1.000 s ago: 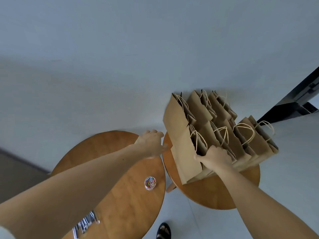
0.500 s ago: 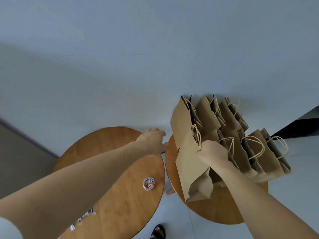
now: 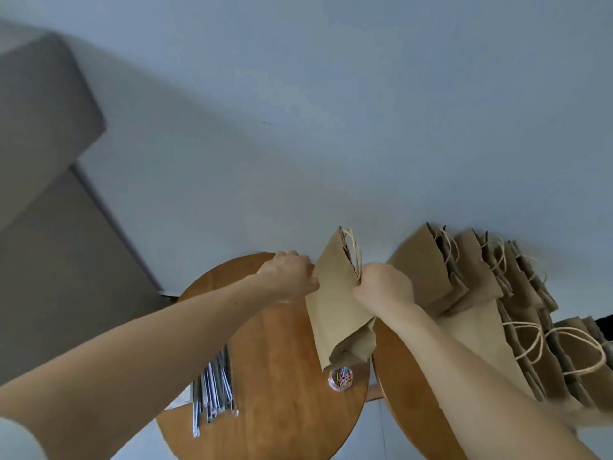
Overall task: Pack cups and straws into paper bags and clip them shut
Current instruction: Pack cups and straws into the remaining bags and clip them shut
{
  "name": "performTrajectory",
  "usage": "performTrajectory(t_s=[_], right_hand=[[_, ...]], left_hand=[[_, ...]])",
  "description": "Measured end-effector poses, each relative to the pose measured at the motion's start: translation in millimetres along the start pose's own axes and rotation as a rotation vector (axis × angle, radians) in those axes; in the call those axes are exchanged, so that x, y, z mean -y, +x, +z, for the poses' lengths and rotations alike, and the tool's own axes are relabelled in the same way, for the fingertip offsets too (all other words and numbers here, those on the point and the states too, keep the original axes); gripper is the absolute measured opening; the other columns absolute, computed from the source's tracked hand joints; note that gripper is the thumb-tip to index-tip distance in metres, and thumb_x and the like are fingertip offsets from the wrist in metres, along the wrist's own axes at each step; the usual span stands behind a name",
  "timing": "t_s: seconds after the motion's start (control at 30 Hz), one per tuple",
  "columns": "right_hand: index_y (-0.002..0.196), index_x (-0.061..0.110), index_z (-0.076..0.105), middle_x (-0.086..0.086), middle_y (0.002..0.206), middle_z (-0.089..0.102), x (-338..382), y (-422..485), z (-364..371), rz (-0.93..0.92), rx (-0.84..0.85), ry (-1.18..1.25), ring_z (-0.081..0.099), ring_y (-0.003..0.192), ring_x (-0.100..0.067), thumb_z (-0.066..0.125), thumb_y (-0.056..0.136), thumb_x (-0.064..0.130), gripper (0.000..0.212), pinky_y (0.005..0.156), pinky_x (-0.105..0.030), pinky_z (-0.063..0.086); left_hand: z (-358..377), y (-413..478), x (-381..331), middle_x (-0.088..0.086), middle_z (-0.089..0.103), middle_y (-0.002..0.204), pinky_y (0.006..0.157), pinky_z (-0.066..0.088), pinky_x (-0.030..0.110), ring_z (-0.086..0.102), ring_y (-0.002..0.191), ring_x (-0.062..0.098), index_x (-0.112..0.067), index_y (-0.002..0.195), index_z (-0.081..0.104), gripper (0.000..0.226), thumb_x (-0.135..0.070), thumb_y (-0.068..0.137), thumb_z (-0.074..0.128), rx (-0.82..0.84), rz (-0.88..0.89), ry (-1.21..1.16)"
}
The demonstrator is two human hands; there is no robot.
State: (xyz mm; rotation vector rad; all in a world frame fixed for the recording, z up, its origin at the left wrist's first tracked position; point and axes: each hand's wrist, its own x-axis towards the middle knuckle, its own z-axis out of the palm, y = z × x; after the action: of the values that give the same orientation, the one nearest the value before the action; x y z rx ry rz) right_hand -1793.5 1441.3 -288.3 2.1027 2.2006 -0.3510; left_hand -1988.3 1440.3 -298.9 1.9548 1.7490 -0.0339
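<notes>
- Paper bag (image 3: 335,313): one flat brown bag hangs at the lower centre of the frame. It is above the gap between two round wooden benches. Its mouth and twine handles are uppermost, and its folded bottom is just above the jar of clips (image 3: 341,379).
- Right hand (image 3: 384,288): the fingers are curled tight round the bag's right edge, just below the mouth.
- Left hand (image 3: 289,277): the fingers are bent against the bag's left edge and seem to pinch it. The fingertips are hidden behind the paper.
- Stack of bags (image 3: 464,280): the other bags lean in overlapping rows on the right bench (image 3: 408,413), against the wall at the right of the frame.
- Straws (image 3: 215,390): a bundle of wrapped straws lies on the left bench (image 3: 282,403), at the lower left. The clip jar stands near that bench's right rim. No cups are in view.
- Step in hand: by my reading, one bag is off the stack and about to be opened. It looks flat and empty, so packing this bag has not begun.
- Next move: the two sides need pulling apart at the mouth and the bottom fold pushing out, so the bag can stand. The bare wood between the straws and the jar looks the likely spot.
- Care: the thin paper may tear at the mouth, and the swinging bottom could knock the jar.
</notes>
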Motion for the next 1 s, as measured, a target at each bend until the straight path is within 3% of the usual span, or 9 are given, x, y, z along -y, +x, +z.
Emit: performTrajectory(t_s=[0.13, 0.33, 0.47, 0.53, 0.63, 0.7, 0.83, 1.0], right_hand=[[0.065, 0.020, 0.052, 0.004, 0.062, 0.054, 52.3, 5.0, 45.4, -0.030, -0.034, 0.021, 0.051, 0.055, -0.014, 0.053, 0.088, 0.024, 0.023, 0.046, -0.024, 0.038], [0.082, 0.019, 0.058, 0.003, 0.073, 0.057, 94.7, -7.5, 104.4, -0.041, 0.018, 0.071, 0.059, 0.068, -0.018, 0.050, 0.093, 0.028, 0.017, 0.052, -0.025, 0.038], [0.072, 0.018, 0.051, 0.004, 0.068, 0.057, 95.9, -19.7, 128.3, -0.060, 0.139, 0.199, 0.059, 0.066, -0.018, 0.052, 0.089, 0.030, 0.021, 0.050, -0.030, 0.037], [0.080, 0.019, 0.059, 0.005, 0.075, 0.063, 90.7, -20.5, 131.3, -0.091, 0.233, 0.330, 0.062, 0.071, -0.015, 0.059, 0.086, 0.040, 0.022, 0.055, -0.032, 0.046], [0.093, 0.031, 0.061, 0.017, 0.086, 0.064, 80.7, -18.3, 129.2, -0.138, 0.322, 0.417, 0.060, 0.079, -0.001, 0.065, 0.077, 0.064, 0.036, 0.059, -0.021, 0.041], [0.099, 0.034, 0.062, 0.019, 0.088, 0.063, 74.6, -14.2, 127.8, -0.138, 0.324, 0.455, 0.059, 0.081, 0.002, 0.063, 0.077, 0.068, 0.040, 0.061, -0.017, 0.039], [0.095, 0.033, 0.061, 0.018, 0.082, 0.062, 64.8, -6.9, 128.9, -0.126, 0.307, 0.486, 0.058, 0.075, 0.002, 0.060, 0.087, 0.062, 0.030, 0.057, -0.014, 0.035], [0.091, 0.030, 0.055, 0.011, 0.071, 0.061, 64.5, 1.3, 134.7, -0.066, 0.257, 0.400, 0.058, 0.064, -0.005, 0.059, 0.089, 0.038, 0.009, 0.049, -0.019, 0.038]], left_hand=[[2.5, -10.6, 60.3, 0.009, 0.054, 0.134, 0.100, 0.045, 0.045, 0.047, 0.125, 0.029, -0.012, 0.132, 0.053, 0.052, -0.046, 0.093, 0.049, 0.012, -0.035, -0.012], [27.0, -27.4, 112.1, 0.012, 0.059, 0.115, 0.079, 0.046, 0.040, 0.054, 0.104, 0.030, -0.010, 0.113, 0.056, 0.040, -0.042, 0.089, 0.050, 0.093, -0.031, -0.040], [42.4, -33.6, 126.1, 0.011, 0.058, 0.118, 0.087, 0.051, 0.044, 0.056, 0.106, 0.031, -0.010, 0.120, 0.056, 0.045, -0.044, 0.091, 0.051, 0.155, -0.035, -0.024], [46.3, -34.5, 126.9, 0.012, 0.058, 0.120, 0.088, 0.050, 0.043, 0.055, 0.107, 0.031, -0.009, 0.123, 0.055, 0.048, -0.046, 0.091, 0.052, 0.155, -0.041, -0.022], [53.4, -34.3, 123.3, 0.009, 0.055, 0.128, 0.093, 0.049, 0.044, 0.051, 0.114, 0.029, -0.012, 0.132, 0.051, 0.058, -0.048, 0.088, 0.056, 0.170, -0.040, -0.008], [58.7, -32.7, 119.6, 0.008, 0.053, 0.133, 0.096, 0.047, 0.042, 0.049, 0.119, 0.028, -0.015, 0.139, 0.047, 0.068, -0.053, 0.085, 0.058, 0.184, -0.038, 0.010], [67.4, -26.0, 109.7, 0.005, 0.055, 0.130, 0.089, 0.043, 0.039, 0.052, 0.117, 0.027, -0.018, 0.137, 0.047, 0.077, -0.068, 0.080, 0.055, 0.164, -0.084, 0.035], [73.6, -18.1, 86.1, 0.001, 0.063, 0.103, 0.080, 0.056, 0.038, 0.062, 0.090, 0.022, -0.018, 0.121, 0.052, 0.066, -0.072, 0.083, 0.047, 0.143, -0.237, -0.029]])
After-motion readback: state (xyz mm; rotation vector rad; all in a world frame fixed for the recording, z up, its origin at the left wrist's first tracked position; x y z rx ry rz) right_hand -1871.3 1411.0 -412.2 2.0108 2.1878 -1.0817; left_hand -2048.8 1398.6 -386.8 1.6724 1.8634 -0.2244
